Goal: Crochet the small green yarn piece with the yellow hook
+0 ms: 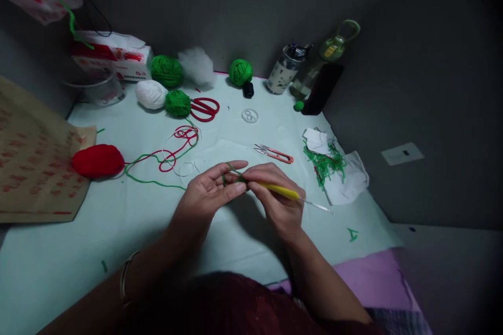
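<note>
Barely begun, seemingly: left hand (210, 193) pinches green yarn loop (231, 171), fingers loosely open; right hand (277, 201) closed round yellow crochet hook (280, 190).

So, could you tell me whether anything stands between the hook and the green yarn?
Nothing visible does: the right hand holds the yellow hook against the green yarn looped over the left hand, fingertips touching. The orange snips lie farther back.

Pale table (58, 272) with a red yarn ball (98, 160), red scissors (205, 109), orange thread snips (274, 153), green yarn scraps (325, 163) and a green water bottle (330, 52) at the back
</note>
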`<action>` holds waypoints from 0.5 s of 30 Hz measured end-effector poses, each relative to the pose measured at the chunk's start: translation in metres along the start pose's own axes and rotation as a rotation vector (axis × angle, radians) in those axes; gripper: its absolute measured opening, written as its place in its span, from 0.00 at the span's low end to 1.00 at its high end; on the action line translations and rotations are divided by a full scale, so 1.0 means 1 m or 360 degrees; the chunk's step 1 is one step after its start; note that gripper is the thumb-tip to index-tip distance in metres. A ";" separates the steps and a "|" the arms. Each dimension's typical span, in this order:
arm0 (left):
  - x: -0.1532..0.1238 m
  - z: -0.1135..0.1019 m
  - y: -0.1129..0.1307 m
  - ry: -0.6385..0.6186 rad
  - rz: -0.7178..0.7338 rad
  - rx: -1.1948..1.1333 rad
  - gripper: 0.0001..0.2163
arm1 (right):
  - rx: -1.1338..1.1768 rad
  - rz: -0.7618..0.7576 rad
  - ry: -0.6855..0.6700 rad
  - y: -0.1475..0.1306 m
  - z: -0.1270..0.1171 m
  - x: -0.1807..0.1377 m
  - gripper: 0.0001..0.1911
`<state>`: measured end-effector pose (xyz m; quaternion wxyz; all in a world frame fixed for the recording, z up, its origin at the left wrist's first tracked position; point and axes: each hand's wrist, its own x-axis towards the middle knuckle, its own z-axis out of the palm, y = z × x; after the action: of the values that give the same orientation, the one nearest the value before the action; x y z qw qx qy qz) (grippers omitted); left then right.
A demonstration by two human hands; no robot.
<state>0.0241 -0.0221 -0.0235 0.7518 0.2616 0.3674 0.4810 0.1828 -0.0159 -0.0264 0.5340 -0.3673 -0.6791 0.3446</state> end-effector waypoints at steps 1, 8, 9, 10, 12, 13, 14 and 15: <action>0.000 0.000 0.000 0.0011 0.0006 0.0008 0.17 | 0.0092 0.0095 -0.0005 0.002 -0.001 0.001 0.15; 0.002 -0.007 0.000 0.0052 0.0092 0.0183 0.19 | 0.0918 0.0663 0.0029 0.011 -0.002 0.002 0.06; 0.002 -0.007 0.000 0.0044 0.0087 0.0195 0.20 | 0.0951 0.0660 0.0027 0.010 -0.002 0.003 0.05; 0.003 -0.007 0.000 0.0037 0.0085 0.0205 0.20 | 0.0961 0.0650 0.0026 0.009 -0.002 0.004 0.04; 0.003 -0.007 0.000 0.0043 0.0089 0.0223 0.20 | 0.0930 0.0633 0.0038 0.007 -0.001 0.005 0.05; 0.004 -0.006 0.000 0.0053 0.0091 0.0227 0.20 | 0.0908 0.0628 0.0046 0.006 0.000 0.006 0.06; 0.003 -0.006 0.001 0.0057 0.0086 0.0226 0.20 | 0.0894 0.0624 0.0051 0.005 0.000 0.006 0.06; 0.003 -0.006 0.001 0.0059 0.0079 0.0219 0.19 | 0.0892 0.0623 0.0050 0.004 0.000 0.006 0.06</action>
<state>0.0199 -0.0184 -0.0272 0.7129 0.3129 0.4068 0.4778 0.1819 -0.0084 -0.0273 0.5482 -0.3350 -0.4664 0.6080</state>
